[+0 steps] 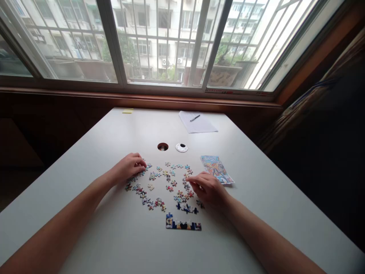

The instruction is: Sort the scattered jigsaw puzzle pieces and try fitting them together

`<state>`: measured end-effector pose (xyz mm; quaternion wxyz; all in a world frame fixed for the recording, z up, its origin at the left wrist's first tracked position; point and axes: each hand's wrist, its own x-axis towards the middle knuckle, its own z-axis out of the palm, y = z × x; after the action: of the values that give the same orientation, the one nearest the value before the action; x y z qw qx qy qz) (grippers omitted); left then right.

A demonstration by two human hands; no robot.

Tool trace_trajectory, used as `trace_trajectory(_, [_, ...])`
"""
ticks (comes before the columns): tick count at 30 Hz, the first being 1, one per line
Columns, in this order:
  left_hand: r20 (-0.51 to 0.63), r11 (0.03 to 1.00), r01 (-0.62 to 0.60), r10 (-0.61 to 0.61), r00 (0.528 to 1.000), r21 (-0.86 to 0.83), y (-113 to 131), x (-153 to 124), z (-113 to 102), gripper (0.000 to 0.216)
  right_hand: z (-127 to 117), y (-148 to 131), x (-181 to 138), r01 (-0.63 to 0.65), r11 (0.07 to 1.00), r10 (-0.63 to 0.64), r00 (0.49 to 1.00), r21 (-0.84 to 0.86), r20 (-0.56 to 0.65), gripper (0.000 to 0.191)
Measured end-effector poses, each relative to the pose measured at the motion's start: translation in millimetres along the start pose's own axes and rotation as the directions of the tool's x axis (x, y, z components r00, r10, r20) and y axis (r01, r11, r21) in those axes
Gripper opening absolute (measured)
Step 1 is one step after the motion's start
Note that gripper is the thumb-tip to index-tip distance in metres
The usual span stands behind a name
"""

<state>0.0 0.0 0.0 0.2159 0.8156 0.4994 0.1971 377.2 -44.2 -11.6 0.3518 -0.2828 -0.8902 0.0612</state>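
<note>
Loose jigsaw puzzle pieces (172, 183) lie scattered in a rough ring on the white table. My left hand (129, 166) is at the ring's left side, its fingers curled in a pinch at a small puzzle piece (148, 166). On the right side, my right hand (207, 185) rests low with its index finger stretched out, its tip touching a puzzle piece (186, 181); the other fingers are bent beneath. Nearest me lies a joined strip of edge pieces (184, 225), with a corner standing up at its left. Several dark blue pieces (186, 208) sit just above it.
A colourful picture sheet (216, 169) lies beside my right hand. Farther back are a round table hole (162, 147), a round cover (181, 147), white paper (196, 125) with a pen (195, 118), and a yellow note (127, 111). Barred windows (162, 42) stand behind the table.
</note>
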Motion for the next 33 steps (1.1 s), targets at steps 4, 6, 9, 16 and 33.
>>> trace_trajectory(4, [-0.013, 1.000, 0.008, -0.008, 1.000, -0.002, 0, 1, 2, 0.024, 0, 0, 0, -0.004, 1.000, 0.004, 1.000, 0.000, 0.004, 0.020])
trace_trajectory(6, [-0.023, 1.000, 0.011, -0.011, 1.000, -0.006, 1, 1, 3, 0.025, 0, 0, 0, -0.006, 1.000, 0.006, 1.000, 0.001, 0.006, 0.020])
trace_trajectory(9, [-0.034, 1.000, 0.019, -0.019, 0.999, -0.016, 2, 0, 0, 0.027, 0, 1, -1, -0.009, 1.000, 0.009, 1.000, -0.001, 0.009, 0.021])
trace_trajectory(16, [-0.134, 0.998, 0.064, -0.065, 0.989, -0.015, -4, -6, -22, 0.034, -1, -1, 0, -0.004, 1.000, 0.004, 1.000, -0.002, 0.002, 0.020])
trace_trajectory(33, [-0.169, 0.992, -0.035, 0.056, 0.984, 0.125, -31, 1, 0, 0.024, 0, 0, 1, -0.009, 1.000, 0.009, 1.000, 0.003, 0.009, 0.020])
